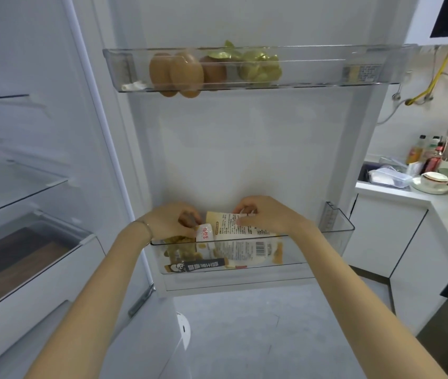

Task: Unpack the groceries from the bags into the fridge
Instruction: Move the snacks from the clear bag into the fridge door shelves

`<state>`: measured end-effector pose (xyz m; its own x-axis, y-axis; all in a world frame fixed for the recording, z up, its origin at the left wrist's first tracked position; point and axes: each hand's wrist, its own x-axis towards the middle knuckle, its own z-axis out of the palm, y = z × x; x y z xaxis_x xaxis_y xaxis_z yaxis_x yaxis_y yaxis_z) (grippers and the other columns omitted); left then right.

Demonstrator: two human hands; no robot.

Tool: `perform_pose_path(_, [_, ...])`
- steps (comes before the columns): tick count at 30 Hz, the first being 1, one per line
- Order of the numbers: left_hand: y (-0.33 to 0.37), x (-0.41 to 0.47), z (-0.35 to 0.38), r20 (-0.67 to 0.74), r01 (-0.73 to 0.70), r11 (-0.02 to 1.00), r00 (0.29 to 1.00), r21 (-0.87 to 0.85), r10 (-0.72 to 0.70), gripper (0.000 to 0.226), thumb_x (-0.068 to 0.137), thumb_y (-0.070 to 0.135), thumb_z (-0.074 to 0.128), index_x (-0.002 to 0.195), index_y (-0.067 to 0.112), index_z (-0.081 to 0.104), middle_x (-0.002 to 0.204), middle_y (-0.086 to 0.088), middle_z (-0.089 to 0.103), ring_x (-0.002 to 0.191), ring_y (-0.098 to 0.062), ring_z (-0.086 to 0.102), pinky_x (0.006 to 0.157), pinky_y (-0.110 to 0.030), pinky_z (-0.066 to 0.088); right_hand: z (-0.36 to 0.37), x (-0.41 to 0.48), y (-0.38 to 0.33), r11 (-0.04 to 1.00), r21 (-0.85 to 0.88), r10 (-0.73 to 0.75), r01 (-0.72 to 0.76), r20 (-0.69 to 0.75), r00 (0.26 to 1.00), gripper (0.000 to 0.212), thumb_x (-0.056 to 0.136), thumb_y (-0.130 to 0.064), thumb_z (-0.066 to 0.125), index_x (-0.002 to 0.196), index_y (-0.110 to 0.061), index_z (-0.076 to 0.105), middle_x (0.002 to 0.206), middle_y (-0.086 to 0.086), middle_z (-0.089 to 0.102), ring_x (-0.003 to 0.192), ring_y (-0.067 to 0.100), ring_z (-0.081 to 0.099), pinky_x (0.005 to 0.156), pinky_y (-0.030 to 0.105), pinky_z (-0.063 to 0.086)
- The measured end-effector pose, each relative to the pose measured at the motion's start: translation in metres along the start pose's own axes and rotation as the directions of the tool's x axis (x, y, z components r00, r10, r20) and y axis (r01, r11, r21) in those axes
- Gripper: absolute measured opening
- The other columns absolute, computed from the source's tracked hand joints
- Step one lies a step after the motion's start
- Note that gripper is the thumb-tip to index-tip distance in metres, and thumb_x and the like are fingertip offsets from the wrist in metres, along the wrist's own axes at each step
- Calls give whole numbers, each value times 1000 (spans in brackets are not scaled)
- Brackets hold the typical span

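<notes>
while left hand [172, 222] pinches a small sachet [205, 232], right hand [268, 214] pinches the snack bag [224, 224] — lengthwise in the door bin [339, 236].

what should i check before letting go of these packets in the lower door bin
1. Large printed packet down inside the lower door bin: ok, its lower part shows through the clear front.
2. Right hand grip: ok, it pinches that packet's top edge.
3. Small white packet seated: not ok, the left hand holds it up at rim level.
4. Spare room in the bin: ok, the right end shows no items.
5. Packets will stand upright once released: cannot tell.
</notes>
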<state>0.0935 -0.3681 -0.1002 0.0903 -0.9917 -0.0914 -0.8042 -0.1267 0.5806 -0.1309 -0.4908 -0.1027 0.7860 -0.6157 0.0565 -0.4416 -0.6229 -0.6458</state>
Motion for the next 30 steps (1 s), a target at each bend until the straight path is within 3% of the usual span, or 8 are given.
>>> perform_pose_path(5, [14, -8, 5, -289, -130, 988, 952, -88, 100, 16, 88, 21, 68, 102, 27, 63, 98, 5, 69, 95, -10, 64, 85, -16, 49, 4, -10, 4, 999, -51, 1, 1, 48, 999, 37, 96, -34, 56, 132, -23, 57, 127, -5, 60, 113, 10, 54, 93, 21, 41])
perform_pose_path(8, [30, -11, 14, -386, -184, 983, 907, 2, 170, 21, 92, 30, 62, 113, 31, 59, 110, 8, 65, 103, -7, 59, 89, -17, 44, 2, -21, 6, 997, -70, 32, -30, 31, 999, 46, 96, -45, 52, 139, -31, 47, 139, -7, 51, 125, 12, 48, 104, 29, 38])
perform_pose_path(11, [46, -7, 30, -456, -171, 976, 863, 138, 216, 37, 94, 40, 56, 129, 31, 53, 131, 10, 55, 121, -10, 47, 106, -26, 35, -5, -35, 8, 981, -192, -9, -6, -77, 997, 48, 96, -50, 48, 142, -36, 42, 146, -11, 44, 134, 12, 38, 109, 32, 32])
perform_pose_path(14, [67, 0, 50, -544, -181, 947, 783, 264, 302, 53, 90, 55, 48, 135, 28, 51, 139, 5, 50, 129, -18, 43, 111, -37, 32, -18, -55, 14, 940, -342, -102, 2, -274, 956, 53, 95, -50, 49, 145, -34, 38, 147, -10, 43, 136, 16, 35, 110, 36, 30])
perform_pose_path(17, [89, 14, 72, -567, -155, 905, 734, 396, 374, 64, 87, 60, 39, 141, 26, 46, 151, -1, 38, 139, -27, 33, 115, -50, 24, -39, -79, 31, 922, -388, -182, 3, -427, 886, 61, 91, -48, 55, 147, -32, 36, 146, -6, 45, 136, 17, 34, 110, 38, 30])
perform_pose_path(21, [126, 36, 101, -574, -116, 853, 693, 509, 437, 67, 90, 62, 36, 148, 28, 34, 160, -3, 20, 147, -28, 14, 117, -56, 11, -74, -111, 59, 915, -404, -223, 8, -489, 844, 72, 87, -46, 61, 150, -32, 29, 153, 1, 34, 141, 21, 26, 113, 36, 21])
perform_pose_path(26, [182, 57, 134, -575, -107, 818, 660, 565, 484, 71, 89, 63, 37, 151, 30, 28, 162, -1, 11, 149, -25, 2, 118, -56, 3, -114, -149, 105, 895, -431, -153, -115, -540, 828, 74, 89, -51, 58, 152, -37, 21, 161, -2, 15, 148, 24, 4, 120, 45, 8])
perform_pose_path(30, [242, 79, 173, -557, -209, 787, 603, 581, 571, 70, 88, 62, 40, 149, 29, 32, 161, -3, 16, 149, -28, 5, 117, -56, 4, -145, -198, 146, 874, -416, -42, -250, -579, 814, 76, 89, -54, 56, 152, -41, 15, 162, -5, 7, 149, 23, -3, 120, 46, 3])
